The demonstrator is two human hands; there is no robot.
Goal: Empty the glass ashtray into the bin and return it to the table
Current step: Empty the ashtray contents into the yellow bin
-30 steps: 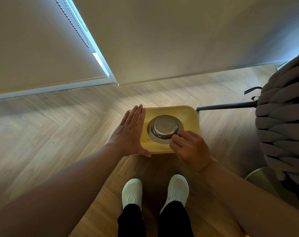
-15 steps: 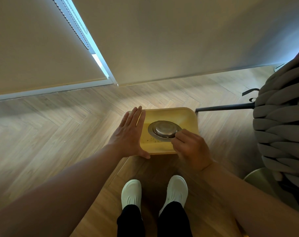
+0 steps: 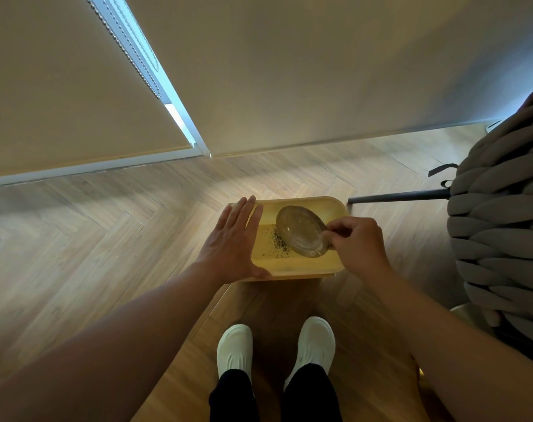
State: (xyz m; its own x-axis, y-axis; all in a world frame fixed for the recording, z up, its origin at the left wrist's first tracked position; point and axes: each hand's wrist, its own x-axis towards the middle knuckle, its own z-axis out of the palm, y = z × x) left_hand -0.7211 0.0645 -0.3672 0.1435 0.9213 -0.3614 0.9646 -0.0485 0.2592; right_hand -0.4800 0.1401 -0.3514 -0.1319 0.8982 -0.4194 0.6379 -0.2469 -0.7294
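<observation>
A yellow bin (image 3: 335,205) stands on the wood floor in front of my feet. My right hand (image 3: 358,243) pinches the right rim of the round glass ashtray (image 3: 301,234) and holds it steeply tilted, its mouth turned left over the bin. Dark ash specks (image 3: 279,243) lie on the bin's bottom under its lower edge. My left hand (image 3: 233,242) rests flat, fingers straight, against the bin's left wall with the thumb on the near rim.
A chair with a chunky grey knitted cushion (image 3: 499,239) stands at the right, its dark leg (image 3: 396,197) reaching the floor just behind the bin. Roller blinds and a window frame (image 3: 180,123) close the far side. My white shoes (image 3: 234,351) stand below.
My right hand has tipped the ashtray from lying level over the bin to standing nearly on edge, and ash now lies on the bin's bottom. My left hand has stayed on the bin's side.
</observation>
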